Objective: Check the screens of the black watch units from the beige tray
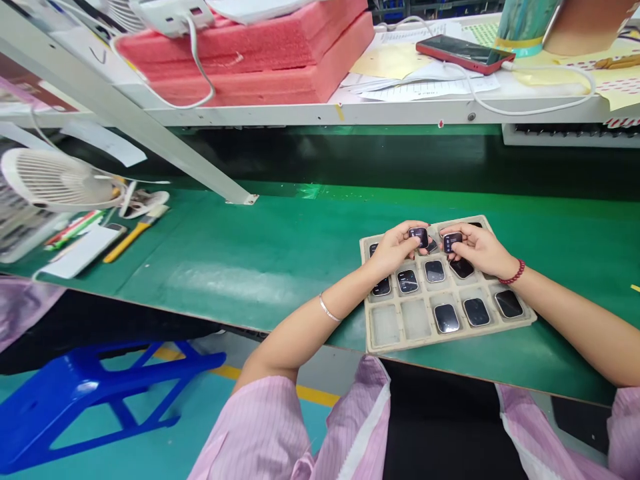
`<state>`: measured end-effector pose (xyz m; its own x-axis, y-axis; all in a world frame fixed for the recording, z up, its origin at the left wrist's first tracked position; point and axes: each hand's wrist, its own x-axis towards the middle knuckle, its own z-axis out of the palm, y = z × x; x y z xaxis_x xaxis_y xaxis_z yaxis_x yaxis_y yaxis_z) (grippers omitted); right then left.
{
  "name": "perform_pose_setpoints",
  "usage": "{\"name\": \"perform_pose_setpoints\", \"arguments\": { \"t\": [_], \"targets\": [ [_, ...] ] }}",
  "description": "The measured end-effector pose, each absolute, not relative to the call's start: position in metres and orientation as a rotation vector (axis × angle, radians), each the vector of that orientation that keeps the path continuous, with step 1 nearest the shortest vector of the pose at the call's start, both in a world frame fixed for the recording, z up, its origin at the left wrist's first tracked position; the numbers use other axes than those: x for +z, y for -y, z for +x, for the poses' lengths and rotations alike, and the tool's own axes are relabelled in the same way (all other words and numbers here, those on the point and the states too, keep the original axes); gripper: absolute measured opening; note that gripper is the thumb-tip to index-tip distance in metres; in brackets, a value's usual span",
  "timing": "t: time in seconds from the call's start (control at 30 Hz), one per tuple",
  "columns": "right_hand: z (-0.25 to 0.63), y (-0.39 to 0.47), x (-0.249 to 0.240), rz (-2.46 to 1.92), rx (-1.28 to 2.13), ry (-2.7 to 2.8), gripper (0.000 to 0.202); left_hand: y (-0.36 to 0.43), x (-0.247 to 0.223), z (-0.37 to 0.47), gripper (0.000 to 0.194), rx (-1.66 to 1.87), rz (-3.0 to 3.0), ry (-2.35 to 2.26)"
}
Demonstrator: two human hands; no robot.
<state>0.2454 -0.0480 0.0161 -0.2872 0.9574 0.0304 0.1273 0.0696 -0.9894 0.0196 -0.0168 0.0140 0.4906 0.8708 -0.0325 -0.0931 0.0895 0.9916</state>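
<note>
A beige compartment tray (415, 319) lies on the green table, with several dark square watch-like devices (477, 311) in its cells. Two cells at the near left hold none. Over the tray's far side, my left hand (400, 245) grips one such device (419, 237) between thumb and fingers, its dark face up. Just to the right, my right hand (475, 248) pinches another device (452, 242), also face up. The two held devices are a small gap apart. My fingers partly cover the cells beneath them.
A white fan (60, 179), a phone-like slab (87, 250) and a yellow brush (131, 239) lie at the left. A slanting metal post (165, 143) meets the table. Above is a shelf (390, 112) with red foam blocks (240, 60) and a phone (465, 52).
</note>
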Motion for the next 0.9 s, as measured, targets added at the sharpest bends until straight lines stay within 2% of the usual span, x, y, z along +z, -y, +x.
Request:
{"name": "perform_pose_setpoints", "arguments": {
  "t": [0.13, 0.3, 0.5, 0.7, 0.9],
  "targets": [
    [0.248, 0.046, 0.015, -1.109, 1.369, 1.480, 0.040, 0.015, 0.013, 0.020, 0.038, 0.870, 1.246, -0.774],
    [0.246, 0.046, 0.014, -1.104, 1.296, 1.562, 0.038, 0.018, 0.016, 0.021, 0.050, 0.845, 1.309, -0.778],
    [0.246, 0.048, 0.017, -1.074, 1.297, 1.573, 0.039, 0.020, 0.019, 0.021, 0.041, 0.858, 1.315, -0.769],
    [0.248, 0.046, 0.015, -1.146, 1.383, 1.474, 0.027, 0.020, 0.023, 0.020, 0.024, 0.821, 1.307, -0.814],
    [0.246, 0.046, 0.014, -1.157, 1.383, 1.468, 0.028, 0.021, 0.023, 0.020, 0.021, 0.802, 1.283, -0.820]
  ]
}}
